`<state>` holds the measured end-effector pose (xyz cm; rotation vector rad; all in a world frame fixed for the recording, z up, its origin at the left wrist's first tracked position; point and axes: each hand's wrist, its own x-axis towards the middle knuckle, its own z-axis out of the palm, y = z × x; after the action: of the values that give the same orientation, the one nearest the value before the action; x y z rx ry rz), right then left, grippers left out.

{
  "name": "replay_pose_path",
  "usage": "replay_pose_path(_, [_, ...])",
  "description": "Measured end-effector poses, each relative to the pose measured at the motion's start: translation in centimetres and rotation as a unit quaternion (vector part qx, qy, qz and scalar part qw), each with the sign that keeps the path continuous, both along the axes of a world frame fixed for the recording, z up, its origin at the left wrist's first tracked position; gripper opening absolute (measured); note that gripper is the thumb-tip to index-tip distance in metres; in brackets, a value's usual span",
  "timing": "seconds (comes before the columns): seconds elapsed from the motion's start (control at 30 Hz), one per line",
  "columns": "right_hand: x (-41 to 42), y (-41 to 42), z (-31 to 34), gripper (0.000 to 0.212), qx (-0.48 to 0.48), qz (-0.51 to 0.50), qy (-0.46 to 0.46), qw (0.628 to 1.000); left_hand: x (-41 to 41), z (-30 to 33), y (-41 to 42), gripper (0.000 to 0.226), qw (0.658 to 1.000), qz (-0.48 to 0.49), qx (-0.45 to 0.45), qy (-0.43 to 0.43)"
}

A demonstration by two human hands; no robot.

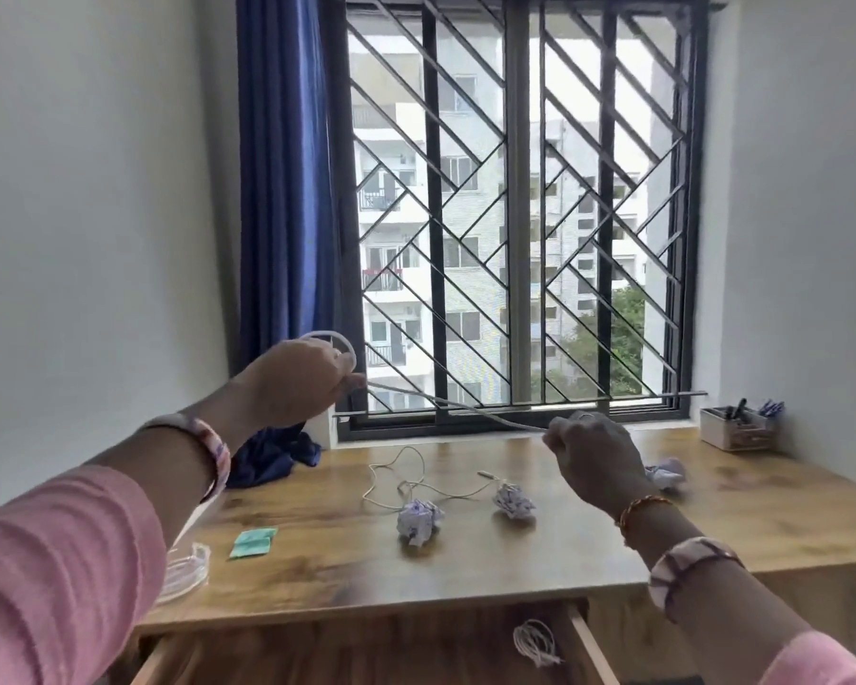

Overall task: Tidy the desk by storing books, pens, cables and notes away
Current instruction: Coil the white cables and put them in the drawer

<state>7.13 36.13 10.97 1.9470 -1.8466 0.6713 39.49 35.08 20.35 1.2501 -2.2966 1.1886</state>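
White cable (pixel 446 405) is stretching taut between the two hands above the wooden desk (pixel 490 551), and I am seeing it from the head camera as a pale line crossing in front of the window (pixel 515 215). The left hand (pixel 292 383) is curling round one end, with a loop of the cable rising over its knuckles. The right hand (pixel 596 459) is gripping the other end in a closed fist, held lower and nearer the middle of the desk.

Below the hands a second, thinner cable (pixel 406 482) is lying loose on the desktop in open curves. Two crumpled paper balls (pixel 418 520) are sitting just beside it, and a third crumpled ball (pixel 665 473) is lying behind the right wrist. A small green note (pixel 253 541) is resting flat near the left front corner. A pen holder (pixel 735 427) is standing at the far right corner with pens in it. The drawer (pixel 584 650) under the desk is standing open, and a coiled white cord (pixel 534 640) is lying inside. A blue curtain (pixel 282 190) is hanging left of the window.
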Motion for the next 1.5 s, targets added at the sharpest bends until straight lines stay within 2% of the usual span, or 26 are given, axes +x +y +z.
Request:
replay_pose_path(0.1, [-1.9, -0.7, -0.1, 0.025, 0.085, -0.037, -0.042, 0.995, 2.6, -2.0, 0.5, 0.071, 0.991, 0.055, -0.048, -0.115])
replay_pose_path(0.23, [-1.9, -0.7, -0.1, 0.020, 0.125, 0.063, -0.247, 0.959, 6.3, -2.5, -0.6, 0.067, 0.989, 0.088, -0.087, -0.082])
replay_pose_path(0.3, [-1.1, -1.0, -0.4, 0.027, 0.120, 0.106, -0.402, 0.902, 4.8, -2.5, -0.2, 0.056, 0.988, 0.127, -0.071, -0.058])
replay_pose_path(0.37, [-0.3, -1.8, -0.8, 0.029, 0.119, 0.150, -0.554, 0.811, 2.5, -2.0, 0.3, 0.050, 0.967, 0.227, 0.074, 0.092])
replay_pose_path(0.4, [-0.1, -2.0, -0.8, 0.029, 0.102, 0.149, -0.585, 0.790, 1.8, -1.6, 0.5, 0.049, 0.929, 0.264, 0.192, 0.176])
replay_pose_path(0.47, [-0.3, -2.6, -0.5, 0.028, 0.042, 0.110, -0.542, 0.832, 0.9, -1.2, 0.6, 0.047, 0.778, 0.166, 0.505, 0.335])
replay_pose_path(0.53, [-0.9, -2.7, -0.9, 0.028, 0.030, 0.047, -0.414, 0.909, 0.6, -1.0, 0.6, 0.042, 0.510, -0.140, 0.700, 0.480])
replay_pose_path(0.57, [-1.0, -2.4, -1.2, 0.031, 0.059, 0.014, -0.347, 0.936, 0.4, -0.5, 0.6, 0.041, 0.340, -0.291, 0.746, 0.493])
replay_pose_path(0.6, [-1.0, -2.1, -1.8, 0.037, 0.089, -0.015, -0.285, 0.954, 0.2, 0.0, 0.9, 0.044, 0.221, -0.402, 0.749, 0.478])
replay_pose_path(0.67, [-0.1, -1.3, -3.5, 0.051, 0.098, -0.050, -0.148, 0.983, -1.0, 1.6, 1.9, 0.051, 0.135, -0.515, 0.666, 0.523])
replay_pose_path(0.73, [1.2, -0.6, -5.3, 0.046, 0.064, -0.019, -0.045, 0.997, -2.5, 3.2, 2.2, 0.045, 0.116, -0.538, 0.496, 0.671])
replay_pose_path(0.8, [2.2, -0.3, -6.9, 0.035, 0.031, 0.076, -0.060, 0.995, -3.0, 4.3, 2.1, 0.035, 0.102, -0.502, 0.279, 0.813])
replay_pose_path(0.83, [2.6, -0.3, -7.6, 0.035, 0.020, 0.136, -0.110, 0.984, -3.1, 4.5, 1.6, 0.034, 0.121, -0.475, 0.205, 0.847])
replay_pose_path(0.87, [2.9, -0.2, -8.0, 0.042, 0.009, 0.182, -0.154, 0.971, -3.2, 4.5, 0.9, 0.035, 0.190, -0.427, 0.157, 0.870])
replay_pose_path(0.9, [3.4, -0.2, -8.2, 0.051, -0.013, 0.213, -0.176, 0.961, -2.9, 3.9, -0.1, 0.037, 0.301, -0.355, 0.108, 0.879])
replay_pose_path(0.97, [4.4, -0.4, -7.7, 0.061, -0.066, 0.247, -0.186, 0.949, -1.0, 1.2, -2.2, 0.034, 0.619, -0.190, -0.008, 0.762])
replay_pose_path(1.0, [4.9, -0.5, -6.8, 0.061, -0.084, 0.255, -0.207, 0.941, 0.1, -0.4, -2.3, 0.032, 0.782, -0.126, -0.071, 0.606])
replay_pose_path(1.03, [5.1, -0.7, -5.7, 0.060, -0.107, 0.257, -0.240, 0.930, 1.4, -1.6, -2.3, 0.032, 0.900, -0.102, -0.113, 0.408])
replay_pose_path(1.07, [4.9, -1.1, -4.5, 0.058, -0.131, 0.256, -0.275, 0.917, 2.3, -2.5, -2.2, 0.038, 0.962, -0.068, -0.123, 0.234])
replay_pose_path(1.1, [4.6, -1.4, -3.2, 0.054, -0.154, 0.246, -0.298, 0.909, 2.4, -3.3, -1.7, 0.045, 0.987, -0.036, -0.111, 0.112])
replay_pose_path(1.17, [3.8, -2.2, -0.8, 0.049, -0.179, 0.220, -0.295, 0.912, 1.0, -4.0, 0.4, 0.052, 0.983, 0.034, 0.111, 0.143])
replay_pose_path(1.23, [3.2, -2.7, 1.0, 0.050, -0.192, 0.213, -0.276, 0.917, 0.0, -4.0, 1.9, 0.055, 0.854, 0.023, 0.403, 0.327])
replay_pose_path(1.3, [3.1, -3.0, 2.1, 0.047, -0.179, 0.226, -0.258, 0.922, 0.3, -3.2, 3.3, 0.057, 0.653, -0.079, 0.605, 0.449])
replay_pose_path(1.4, [3.8, -3.4, 1.8, 0.037, -0.051, 0.189, -0.209, 0.958, 1.0, -1.1, 4.4, 0.055, 0.231, -0.398, 0.762, 0.456])
replay_pose_path(1.43, [4.5, -3.3, 1.3, 0.039, -0.016, 0.175, -0.168, 0.970, 1.1, -0.3, 4.1, 0.051, 0.151, -0.481, 0.734, 0.455])
replay_pose_path(1.5, [6.2, -2.8, 0.1, 0.044, 0.040, 0.189, -0.118, 0.974, 0.3, 1.4, 3.8, 0.038, 0.134, -0.576, 0.607, 0.531])
